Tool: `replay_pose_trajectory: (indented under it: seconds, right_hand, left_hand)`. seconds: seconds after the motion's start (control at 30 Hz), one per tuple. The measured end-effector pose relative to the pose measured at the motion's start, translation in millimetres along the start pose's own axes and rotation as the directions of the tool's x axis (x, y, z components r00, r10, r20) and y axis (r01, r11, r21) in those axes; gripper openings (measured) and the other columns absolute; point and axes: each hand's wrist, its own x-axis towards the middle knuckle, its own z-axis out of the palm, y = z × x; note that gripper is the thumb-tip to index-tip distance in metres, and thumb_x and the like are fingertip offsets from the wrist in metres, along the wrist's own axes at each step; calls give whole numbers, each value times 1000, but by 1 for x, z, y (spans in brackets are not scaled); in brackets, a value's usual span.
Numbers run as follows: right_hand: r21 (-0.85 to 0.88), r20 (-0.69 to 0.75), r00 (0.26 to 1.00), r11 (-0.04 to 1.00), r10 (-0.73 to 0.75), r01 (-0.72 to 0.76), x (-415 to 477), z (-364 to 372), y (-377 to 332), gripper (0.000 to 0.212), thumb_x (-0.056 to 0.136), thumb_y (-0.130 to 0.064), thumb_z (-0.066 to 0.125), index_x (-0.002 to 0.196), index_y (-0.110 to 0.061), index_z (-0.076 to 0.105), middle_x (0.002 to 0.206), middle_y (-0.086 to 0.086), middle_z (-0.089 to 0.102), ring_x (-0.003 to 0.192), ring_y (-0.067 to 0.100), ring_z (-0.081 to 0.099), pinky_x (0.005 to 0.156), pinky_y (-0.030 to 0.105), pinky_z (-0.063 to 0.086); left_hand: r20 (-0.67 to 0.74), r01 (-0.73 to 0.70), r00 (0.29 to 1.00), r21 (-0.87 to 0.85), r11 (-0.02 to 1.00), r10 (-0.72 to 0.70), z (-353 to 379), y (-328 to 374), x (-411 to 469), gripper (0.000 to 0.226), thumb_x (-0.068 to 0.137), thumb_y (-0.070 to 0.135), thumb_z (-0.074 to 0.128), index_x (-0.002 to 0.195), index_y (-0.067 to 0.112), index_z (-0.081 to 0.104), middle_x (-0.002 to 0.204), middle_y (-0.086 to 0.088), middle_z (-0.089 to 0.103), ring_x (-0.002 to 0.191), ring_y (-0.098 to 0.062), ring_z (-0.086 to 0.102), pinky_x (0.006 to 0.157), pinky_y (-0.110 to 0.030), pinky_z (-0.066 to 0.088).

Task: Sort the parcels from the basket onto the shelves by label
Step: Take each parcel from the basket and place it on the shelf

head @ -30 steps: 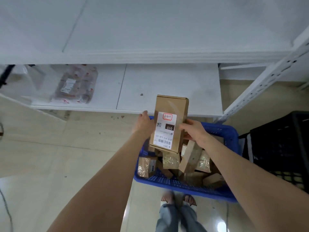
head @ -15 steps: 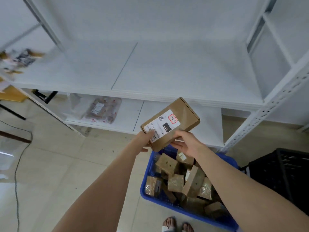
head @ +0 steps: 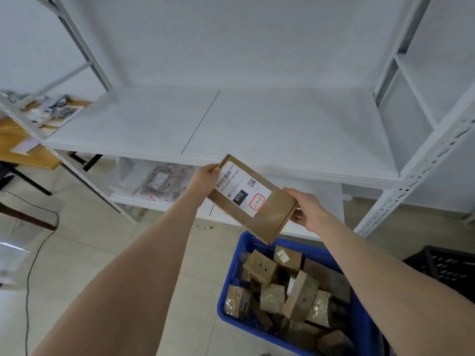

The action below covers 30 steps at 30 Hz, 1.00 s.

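A flat brown cardboard parcel (head: 267,217) with a white label and a red-framed sticker is held tilted in the air above the blue basket (head: 236,255). My left hand (head: 204,177) grips its upper left end. My right hand (head: 307,210) grips its lower right end. The basket on the floor holds several small brown boxes (head: 259,267) and wrapped packets. Just beyond the parcel is the front edge of a bare white shelf (head: 244,124). A lower shelf (head: 120,196) carries a clear-bagged parcel (head: 162,182).
White perforated uprights (head: 416,176) frame the rack on the right, and another slants at the left (head: 84,50). A black crate (head: 449,265) stands right of the basket. At the left are a wooden table (head: 23,150), papers (head: 56,113) and a cable (head: 30,265) on the tiled floor.
The parcel has risen from the basket and turned, so its label now reads sideways. My view has tilted up toward the middle shelf, and both hands still hold the parcel.
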Motion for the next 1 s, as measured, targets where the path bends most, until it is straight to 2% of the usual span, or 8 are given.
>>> replay_pose_trajectory:
  seconds: [0.07, 0.17, 0.3, 0.4, 0.47, 0.57, 0.77, 1.0]
  right_hand:
    - [16, 26, 1000, 1000, -12, 11, -2, 1, 0, 23, 86, -37, 69, 87, -13, 68, 80, 5, 60, 75, 21, 55, 73, 32, 52]
    - [51, 183, 983, 998, 13, -23, -8, 0, -1, 31, 85, -42, 69, 91, -12, 64, 81, 6, 58, 78, 24, 57, 72, 31, 52]
    - [73, 293, 956, 996, 20, -43, -14, -3, -2, 16, 90, -14, 64, 103, -4, 63, 96, 13, 63, 85, 26, 66, 73, 31, 55]
    - [173, 323, 946, 984, -7, -51, -17, -1, -3, 20, 91, -9, 62, 109, -2, 63, 99, 14, 66, 88, 27, 69, 74, 32, 58]
    - [197, 328, 944, 980, -30, -38, -19, 1, -1, 23, 92, -8, 61, 114, -2, 62, 103, 15, 67, 91, 28, 69, 75, 32, 58]
    - [145, 315, 948, 989, -45, -1, -20, 4, 3, 25, 93, -6, 59, 118, -4, 61, 105, 15, 69, 95, 29, 69, 76, 31, 60]
    - [-5, 249, 967, 999, -49, 52, -24, 13, 11, 29, 91, -3, 61, 120, -4, 60, 102, 14, 71, 88, 27, 71, 70, 28, 60]
    - [-51, 204, 978, 998, -36, 47, -23, 31, 25, 25, 87, -3, 66, 112, -3, 60, 101, 15, 70, 84, 25, 72, 68, 28, 61]
  left_hand:
    - [-77, -10, 997, -63, 998, 5, -3, 5, 2, 29, 98, 23, 46, 121, 18, 63, 111, -5, 66, 99, -20, 59, 86, -33, 47]
    - [-152, -42, 988, -38, 998, 36, -9, 9, 3, 26, 95, 26, 51, 116, 20, 65, 103, -3, 67, 95, -20, 62, 75, -29, 47]
    - [-248, -55, 968, -87, 995, 32, -18, 18, 8, 25, 91, 27, 57, 113, 20, 67, 105, -2, 69, 92, -19, 64, 79, -30, 51]
    - [-275, 54, 955, -218, 974, -114, -17, 21, 7, 36, 91, 35, 57, 122, 16, 60, 115, -5, 64, 105, -24, 60, 88, -36, 51]
    - [-214, 133, 954, -322, 938, -209, -12, 21, 3, 39, 94, 36, 53, 127, 16, 53, 117, -7, 63, 107, -27, 60, 81, -39, 55]
    - [-209, 130, 951, -396, 909, -227, -11, 23, -4, 34, 97, 29, 49, 130, 20, 50, 116, -9, 62, 104, -29, 62, 75, -40, 58]
    - [-275, 52, 949, -334, 941, -150, -16, 27, -16, 24, 97, 25, 45, 117, 31, 56, 111, -12, 64, 98, -31, 65, 74, -44, 59]
    - [-312, 31, 943, -263, 964, -115, -32, 15, -19, 30, 95, 18, 49, 122, 30, 58, 109, -8, 66, 96, -26, 64, 83, -42, 56]
